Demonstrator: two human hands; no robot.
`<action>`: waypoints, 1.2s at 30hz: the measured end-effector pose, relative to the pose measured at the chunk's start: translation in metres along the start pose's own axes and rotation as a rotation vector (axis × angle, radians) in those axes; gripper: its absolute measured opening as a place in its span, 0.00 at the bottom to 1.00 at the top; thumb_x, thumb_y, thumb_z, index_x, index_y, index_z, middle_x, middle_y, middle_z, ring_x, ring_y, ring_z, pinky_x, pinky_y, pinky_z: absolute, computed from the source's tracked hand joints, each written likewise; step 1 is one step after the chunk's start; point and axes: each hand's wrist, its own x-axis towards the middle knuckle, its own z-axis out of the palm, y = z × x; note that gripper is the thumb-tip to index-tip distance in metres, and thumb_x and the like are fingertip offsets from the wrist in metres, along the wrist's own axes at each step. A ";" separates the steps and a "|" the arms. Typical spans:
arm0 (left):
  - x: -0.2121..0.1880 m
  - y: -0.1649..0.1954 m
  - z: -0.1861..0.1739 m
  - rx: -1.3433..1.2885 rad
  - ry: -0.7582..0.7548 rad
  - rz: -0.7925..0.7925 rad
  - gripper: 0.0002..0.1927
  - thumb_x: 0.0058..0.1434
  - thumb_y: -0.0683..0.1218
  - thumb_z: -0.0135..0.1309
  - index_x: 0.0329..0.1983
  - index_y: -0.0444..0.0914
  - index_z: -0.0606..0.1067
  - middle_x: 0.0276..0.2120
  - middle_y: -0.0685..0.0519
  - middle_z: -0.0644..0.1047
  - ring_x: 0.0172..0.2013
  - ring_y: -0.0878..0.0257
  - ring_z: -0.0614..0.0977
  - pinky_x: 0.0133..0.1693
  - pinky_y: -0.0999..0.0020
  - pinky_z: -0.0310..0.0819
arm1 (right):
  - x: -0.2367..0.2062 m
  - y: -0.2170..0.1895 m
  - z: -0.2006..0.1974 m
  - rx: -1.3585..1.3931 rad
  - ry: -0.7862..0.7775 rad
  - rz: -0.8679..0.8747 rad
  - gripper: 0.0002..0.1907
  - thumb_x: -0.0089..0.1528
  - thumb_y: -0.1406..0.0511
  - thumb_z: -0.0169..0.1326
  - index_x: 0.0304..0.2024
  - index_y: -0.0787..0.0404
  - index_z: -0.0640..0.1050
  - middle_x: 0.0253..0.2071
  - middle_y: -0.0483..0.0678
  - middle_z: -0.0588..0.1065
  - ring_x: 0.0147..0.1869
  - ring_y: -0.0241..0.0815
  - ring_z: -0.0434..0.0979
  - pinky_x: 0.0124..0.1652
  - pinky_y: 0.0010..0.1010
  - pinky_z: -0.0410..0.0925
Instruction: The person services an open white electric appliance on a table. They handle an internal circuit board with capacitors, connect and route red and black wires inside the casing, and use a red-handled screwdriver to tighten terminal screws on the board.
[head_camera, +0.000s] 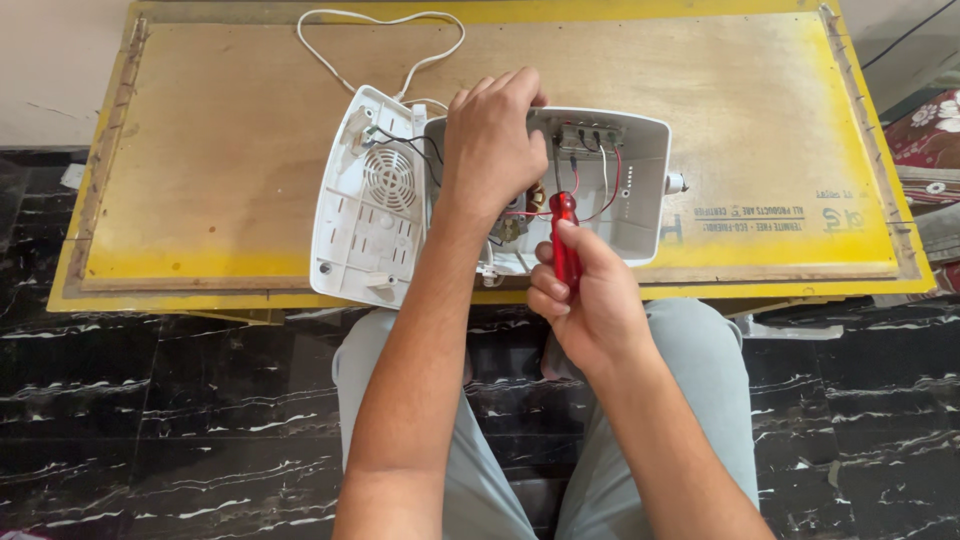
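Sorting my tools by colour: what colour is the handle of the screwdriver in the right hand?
Red, translucent-looking. The screwdriver handle shows best in the head view, gripped by the right hand.

The counter (760, 120) is a low plywood board with a yellow-painted border; its face is worn brown. The floor (150, 400) is glossy black marble with white veining. A pale wall (50, 70) runs beyond the counter's far left corner. Floral fabric (930, 130) lies past its right edge. Lighting is even and diffuse.
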 end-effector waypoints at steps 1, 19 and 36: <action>0.000 0.000 0.000 -0.002 0.002 0.008 0.14 0.45 0.38 0.61 0.35 0.38 0.73 0.36 0.51 0.80 0.43 0.50 0.80 0.45 0.53 0.68 | 0.000 0.000 0.001 -0.018 0.026 -0.020 0.08 0.68 0.62 0.49 0.38 0.60 0.68 0.30 0.46 0.70 0.23 0.33 0.62 0.20 0.24 0.56; 0.000 0.002 0.003 0.031 0.043 0.009 0.14 0.46 0.35 0.61 0.34 0.38 0.72 0.34 0.52 0.79 0.41 0.51 0.80 0.43 0.53 0.68 | 0.002 -0.010 -0.008 0.430 -0.243 0.240 0.16 0.69 0.59 0.42 0.37 0.67 0.69 0.30 0.47 0.68 0.22 0.33 0.62 0.19 0.22 0.56; 0.007 0.005 0.029 0.213 0.154 -0.059 0.05 0.55 0.35 0.51 0.29 0.38 0.70 0.29 0.50 0.77 0.38 0.48 0.79 0.41 0.51 0.69 | 0.002 -0.001 0.000 0.109 0.014 -0.039 0.09 0.69 0.63 0.49 0.45 0.62 0.71 0.34 0.47 0.76 0.27 0.32 0.69 0.20 0.21 0.61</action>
